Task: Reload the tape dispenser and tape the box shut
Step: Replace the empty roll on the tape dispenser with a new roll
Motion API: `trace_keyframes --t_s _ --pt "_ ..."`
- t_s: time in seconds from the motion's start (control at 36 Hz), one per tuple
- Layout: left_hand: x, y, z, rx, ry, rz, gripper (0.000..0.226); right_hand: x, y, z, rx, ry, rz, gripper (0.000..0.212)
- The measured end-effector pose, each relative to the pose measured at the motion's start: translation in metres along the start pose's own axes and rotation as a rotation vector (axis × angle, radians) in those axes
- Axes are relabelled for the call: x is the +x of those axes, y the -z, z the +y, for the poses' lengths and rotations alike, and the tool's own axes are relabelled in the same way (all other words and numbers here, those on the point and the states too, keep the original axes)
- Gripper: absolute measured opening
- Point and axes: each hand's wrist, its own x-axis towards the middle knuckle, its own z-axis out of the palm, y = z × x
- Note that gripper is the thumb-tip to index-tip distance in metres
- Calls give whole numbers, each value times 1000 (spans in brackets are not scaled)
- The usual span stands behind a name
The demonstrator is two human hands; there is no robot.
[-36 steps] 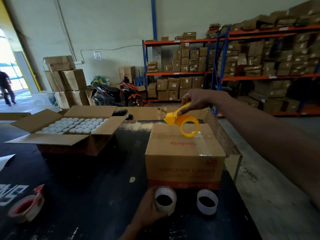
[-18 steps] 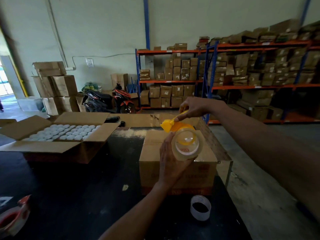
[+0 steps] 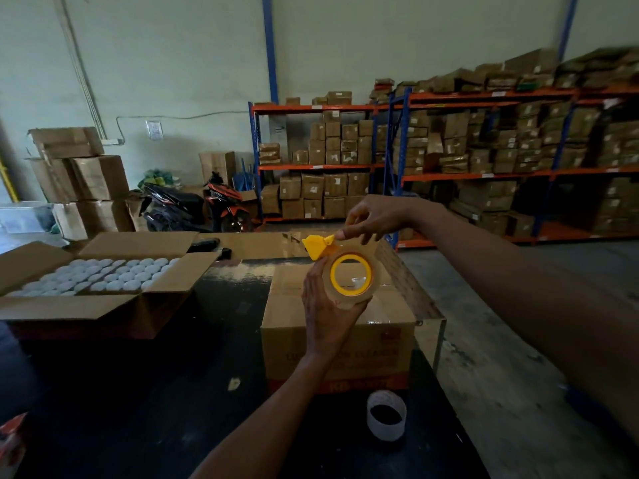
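Empty tape core [image 3: 386, 415]: white ring, standing on the dark desk [image 3: 138, 409] just nearer than the left hand, close in front of the closed box

Red-and-white object [image 3: 12, 440]: at the desk's near left corner, far to the left of both hands; mostly out of view, kind not clear

Left hand [image 3: 328, 312]: raised above the closed box, fingers wrapped round the rim of the tape roll from its left and lower side, holding it firmly

Tape roll [image 3: 349, 299]: clear-brown, held upright, seated round the yellow hub of the tape dispenser [image 3: 320, 248]; the hub shows as a yellow ring inside the roll

Right hand [image 3: 377, 219]: just beyond and above the left, thumb and forefinger pinched on the dispenser's yellow handle by the blade end, other fingers loosely curled

Closed box [image 3: 339, 344]: brown carton with red print, directly beneath both hands, top flaps down; tape on the seam cannot be told

Open carton [image 3: 96, 305]: well to the left of the hands, flaps spread, filled with rows of white round caps [image 3: 103, 276]

Motorbike [image 3: 197, 209]: black and red, parked on the floor beyond the desk, left of the hands

Shelving racks [image 3: 449, 160]: blue and orange, stacked with brown cartons, along the far wall beyond the right hand
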Motion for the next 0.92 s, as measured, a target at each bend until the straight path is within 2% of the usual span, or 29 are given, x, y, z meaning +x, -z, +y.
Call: trace_keyframes --t_s 0.25,0.36,0.47,0.56,0.67,0.78,0.92 --pt "15 11 2 -92 34 -35 106 -1 -14 -10 138 -127 -104 74" --pt "17 14 4 -101 30 -29 103 4 -22 -9 131 -141 -148 46" --pt "20 18 3 -175 39 -75 107 13 -30 -9 19 -70 -132 32" --pt "17 26 -4 -180 -3 -142 97 12 -25 -10 6 -63 -116 24" --pt "11 38 -13 -90 -57 -194 75 9 -23 -8 -27 -90 -138 27" --pt "13 45 -14 -40 -142 -203 60 9 -26 -4 -57 -109 -148 29" --pt "13 48 -18 13 -176 -167 37 4 -27 -1 -38 -120 -151 17"
